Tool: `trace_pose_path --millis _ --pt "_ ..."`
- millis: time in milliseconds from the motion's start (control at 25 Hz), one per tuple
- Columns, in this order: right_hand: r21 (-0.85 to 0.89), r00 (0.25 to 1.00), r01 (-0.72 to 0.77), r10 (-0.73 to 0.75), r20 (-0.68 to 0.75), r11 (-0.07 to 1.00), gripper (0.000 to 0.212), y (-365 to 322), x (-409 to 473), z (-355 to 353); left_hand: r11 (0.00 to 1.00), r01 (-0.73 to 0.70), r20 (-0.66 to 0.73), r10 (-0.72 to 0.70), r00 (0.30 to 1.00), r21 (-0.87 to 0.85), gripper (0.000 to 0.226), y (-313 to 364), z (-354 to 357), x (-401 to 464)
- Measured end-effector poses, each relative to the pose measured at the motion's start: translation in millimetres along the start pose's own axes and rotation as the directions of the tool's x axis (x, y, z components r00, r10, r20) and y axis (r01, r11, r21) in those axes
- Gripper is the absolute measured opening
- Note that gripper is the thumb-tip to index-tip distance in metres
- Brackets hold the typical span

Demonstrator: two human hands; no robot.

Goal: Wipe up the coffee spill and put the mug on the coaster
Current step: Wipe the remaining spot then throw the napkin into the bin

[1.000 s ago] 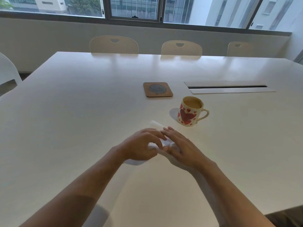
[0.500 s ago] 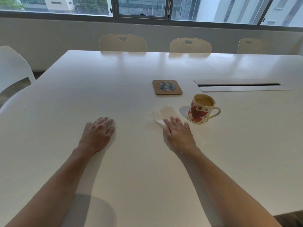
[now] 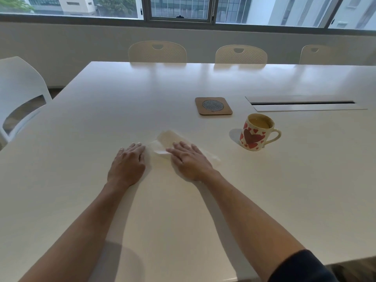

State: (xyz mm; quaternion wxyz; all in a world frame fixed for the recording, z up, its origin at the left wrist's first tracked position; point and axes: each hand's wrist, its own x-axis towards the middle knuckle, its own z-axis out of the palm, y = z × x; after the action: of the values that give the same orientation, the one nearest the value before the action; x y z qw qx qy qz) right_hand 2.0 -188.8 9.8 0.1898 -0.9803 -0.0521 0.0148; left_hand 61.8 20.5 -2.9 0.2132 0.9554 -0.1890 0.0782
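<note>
A white paper tissue (image 3: 166,140), faintly stained, lies flat on the white table (image 3: 101,110). My right hand (image 3: 190,160) presses flat on its near right part, fingers together. My left hand (image 3: 128,163) lies flat on the table just left of the tissue, fingertips at its edge. A cream mug with red hearts (image 3: 256,132), holding milky coffee, stands to the right of the tissue, handle pointing right. The square wooden coaster (image 3: 213,106) with a round mesh centre sits behind the mug, a little left. No liquid spill shows apart from the tissue's stain.
A cable slot with a raised lid (image 3: 305,103) lies in the table at the right. Three pale chairs (image 3: 157,51) stand along the far edge, a white chair (image 3: 19,88) at the left. The near table edge is at the bottom right.
My left hand came back from the far left to the tissue's left edge. My right hand slid the tissue leftward, away from the mug. The mug and coaster kept their places.
</note>
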Motion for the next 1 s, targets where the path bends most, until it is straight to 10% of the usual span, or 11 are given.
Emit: trace_pose_path --millis 440,800,1000 --pt "0.093 0.978 0.205 -0.208 0.027 0.974 0.041 -4.0 -89.9 -3.7 0.999 -0.048 0.014 0.047 0.999 0.027 0.037 -2.7 0.3 -2.8" --pt "0.131 0.918 -0.253 0.280 -0.280 0.959 0.042 74.9 -110.8 -15.9 0.998 -0.018 0.000 0.018 1.000 0.060 0.037 0.7 3.3 -3.2" --pt "0.056 0.914 -0.300 0.304 -0.269 0.952 0.046 60.8 -63.8 -10.0 0.995 -0.023 0.054 0.017 0.998 0.098 0.043 4.8 1.8 -13.6"
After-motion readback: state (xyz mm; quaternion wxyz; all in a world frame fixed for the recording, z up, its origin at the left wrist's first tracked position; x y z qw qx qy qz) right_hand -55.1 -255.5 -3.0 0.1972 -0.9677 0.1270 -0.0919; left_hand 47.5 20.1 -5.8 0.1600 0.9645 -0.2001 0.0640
